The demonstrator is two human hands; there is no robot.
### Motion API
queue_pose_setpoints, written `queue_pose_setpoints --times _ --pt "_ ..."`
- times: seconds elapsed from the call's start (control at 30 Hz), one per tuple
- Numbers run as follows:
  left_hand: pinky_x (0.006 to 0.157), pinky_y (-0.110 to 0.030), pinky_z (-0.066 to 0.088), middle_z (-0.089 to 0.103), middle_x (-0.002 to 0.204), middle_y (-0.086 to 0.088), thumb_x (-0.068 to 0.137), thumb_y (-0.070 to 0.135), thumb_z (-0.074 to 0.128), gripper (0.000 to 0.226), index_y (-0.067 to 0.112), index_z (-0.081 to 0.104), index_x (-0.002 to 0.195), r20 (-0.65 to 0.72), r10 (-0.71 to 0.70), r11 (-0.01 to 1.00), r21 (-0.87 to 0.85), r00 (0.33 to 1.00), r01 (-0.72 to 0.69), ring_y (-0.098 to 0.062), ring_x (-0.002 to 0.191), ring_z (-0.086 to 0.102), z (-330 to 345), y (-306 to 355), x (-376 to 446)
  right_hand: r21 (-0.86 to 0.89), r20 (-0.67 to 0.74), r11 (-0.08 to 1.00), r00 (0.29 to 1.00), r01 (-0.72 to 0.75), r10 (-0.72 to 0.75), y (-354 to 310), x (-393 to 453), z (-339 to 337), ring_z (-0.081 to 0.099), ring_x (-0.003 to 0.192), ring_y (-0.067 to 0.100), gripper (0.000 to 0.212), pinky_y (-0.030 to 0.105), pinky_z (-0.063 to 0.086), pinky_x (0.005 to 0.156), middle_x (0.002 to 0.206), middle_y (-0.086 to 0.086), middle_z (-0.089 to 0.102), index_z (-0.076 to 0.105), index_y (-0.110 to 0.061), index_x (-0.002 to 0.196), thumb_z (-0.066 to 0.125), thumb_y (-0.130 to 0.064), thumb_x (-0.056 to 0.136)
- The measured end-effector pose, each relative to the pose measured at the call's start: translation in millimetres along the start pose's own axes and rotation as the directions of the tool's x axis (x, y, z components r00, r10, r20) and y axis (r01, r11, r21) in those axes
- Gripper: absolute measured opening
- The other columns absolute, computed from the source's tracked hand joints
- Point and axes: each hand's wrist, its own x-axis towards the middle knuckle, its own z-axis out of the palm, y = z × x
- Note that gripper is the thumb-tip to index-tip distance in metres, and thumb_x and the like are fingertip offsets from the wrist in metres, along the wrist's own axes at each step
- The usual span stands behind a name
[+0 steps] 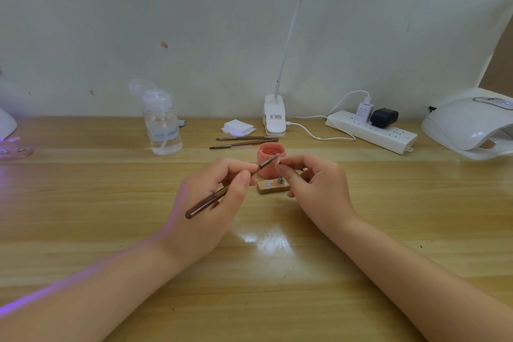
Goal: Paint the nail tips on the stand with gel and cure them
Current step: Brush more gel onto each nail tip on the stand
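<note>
Painting was under way: just in front of the open gel pot (271, 153), left-hand fingers (241, 178) pinched the brush (222, 194) against a nail tip (277, 160) pinched by right-hand fingers (288, 173) above the wooden stand (273, 187); curing apparently remained.

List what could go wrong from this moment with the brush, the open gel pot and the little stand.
1. The open pink gel pot stands right behind both hands; a knuckle might tip it.
2. The left hand holds the brush with its tip at the nail tip pinched by the right hand; gel may smear onto the fingers.
3. The small wooden stand looks light and could shift.
</note>
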Motion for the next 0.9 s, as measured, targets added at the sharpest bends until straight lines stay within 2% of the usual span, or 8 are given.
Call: queue_pose_setpoints --times 0.13,0.33,0.47,0.53,0.63,0.77,0.83,0.9 --pt "0.077 -0.011 0.047 0.072 0.086 0.013 0.089 0.032 0.048 0.02 0.03 0.067 0.093 -0.005 0.043 0.999 0.015 0.999 -0.042 -0.006 0.087 0.069 -2.4 0.8 -1.1 0.011 0.009 1.0 1.0 0.001 -0.002 -1.8 -0.3 0.0 0.063 0.054 0.021 0.024 0.023 0.05 0.055 0.07 -0.028 0.068 0.065 -0.037 0.082 0.07 -0.014 0.086" --pt "0.078 -0.016 0.051 0.072 0.094 0.017 0.094 0.026 0.053 0.018 0.031 0.067 0.103 -0.014 0.022 1.0 -0.002 1.0 -0.022 -0.006 0.093 0.068 -0.3 1.6 0.3 0.011 0.005 1.0 1.0 -0.005 0.005 0.2 0.4 0.4 0.064 0.058 0.024 0.01 0.043 0.055 0.065 0.079 -0.017 0.071 0.072 -0.026 0.086 0.072 -0.016 0.086" --pt "0.074 -0.008 0.045 0.071 0.086 0.014 0.088 0.029 0.05 0.018 0.032 0.067 0.091 0.01 0.046 0.998 0.037 0.999 -0.046 -0.006 0.086 0.067 -1.5 2.2 -1.6 0.011 0.006 1.0 1.0 -0.007 0.007 0.3 -0.1 -0.8 0.063 0.056 0.017 0.015 0.04 0.055 0.066 0.071 -0.028 0.068 0.069 -0.032 0.085 0.071 -0.017 0.086" --pt "0.073 -0.013 0.049 0.071 0.085 0.011 0.087 0.03 0.047 0.02 0.03 0.066 0.091 -0.008 0.055 0.998 0.004 0.998 -0.055 -0.01 0.084 0.067 -2.1 2.5 -2.4 0.018 0.006 1.0 1.0 -0.013 0.013 0.5 0.1 -0.3 0.063 0.057 0.016 0.014 0.04 0.055 0.066 0.07 -0.027 0.068 0.069 -0.032 0.085 0.071 -0.018 0.086" --pt "0.078 -0.024 0.054 0.072 0.092 0.014 0.093 0.031 0.05 0.019 0.033 0.066 0.101 -0.023 0.025 0.999 -0.035 0.999 -0.026 -0.011 0.09 0.068 -0.8 1.9 -1.2 0.028 0.002 0.999 1.0 -0.019 0.019 1.4 0.6 0.9 0.064 0.059 0.022 0.01 0.044 0.055 0.067 0.077 -0.016 0.071 0.072 -0.028 0.087 0.072 -0.018 0.086" --pt "0.078 -0.016 0.051 0.073 0.093 0.017 0.093 0.026 0.055 0.017 0.034 0.068 0.101 0.008 -0.001 1.0 -0.02 1.0 0.001 -0.004 0.093 0.068 -0.5 -1.3 -1.4 0.018 0.0 1.0 1.0 -0.014 0.014 2.5 0.3 -0.2 0.063 0.058 0.021 0.012 0.042 0.055 0.065 0.075 -0.02 0.07 0.071 -0.027 0.087 0.072 -0.015 0.086" --pt "0.08 -0.019 0.053 0.074 0.091 0.014 0.089 0.033 0.052 0.02 0.032 0.069 0.099 0.006 0.005 0.999 -0.032 1.0 -0.004 -0.008 0.093 0.069 -1.8 -1.9 -2.2 0.017 0.002 1.0 1.0 -0.02 0.02 2.9 0.5 -0.9 0.063 0.056 0.017 0.01 0.037 0.055 0.063 0.073 -0.025 0.069 0.071 -0.028 0.087 0.071 -0.017 0.086" --pt "0.079 -0.025 0.054 0.074 0.092 0.012 0.089 0.035 0.05 0.021 0.033 0.069 0.099 -0.004 0.019 0.999 -0.048 1.0 -0.019 -0.011 0.092 0.069 -2.4 -0.8 -2.7 0.032 -0.007 0.999 0.999 -0.037 0.037 4.0 1.3 -0.8 0.063 0.058 0.021 0.009 0.038 0.055 0.063 0.073 -0.021 0.07 0.071 -0.028 0.088 0.072 -0.019 0.086"
